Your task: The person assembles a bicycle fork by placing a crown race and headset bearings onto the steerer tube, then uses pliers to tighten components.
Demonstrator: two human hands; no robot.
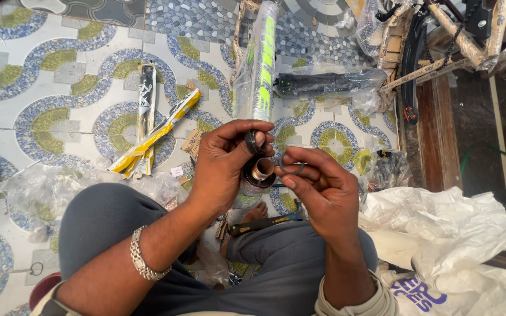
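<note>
On the patterned tile floor (60, 88) at far left lie yellow-black wrapped strips (150, 131); nearer centre the left hand (224, 167), w/ a metal bracelet (142, 257) on its wrist, has fingers clamped on a small black ring part (253, 141) above the steel tube end (261, 169) of a plastic-wrapped bike frame (259, 70). Just beside it, the right hand (323, 196) pinches a thin dark ring (291, 169) btw thumb & forefinger, w/ white plastic bags (440, 234) at far right.

Patterned mosaic floor (60, 88): yellow wrapped strip (156, 133) lying left of the plastic-wrapped green frame tube (259, 64); crumpled white bag (440, 228) to its lower right.
</note>
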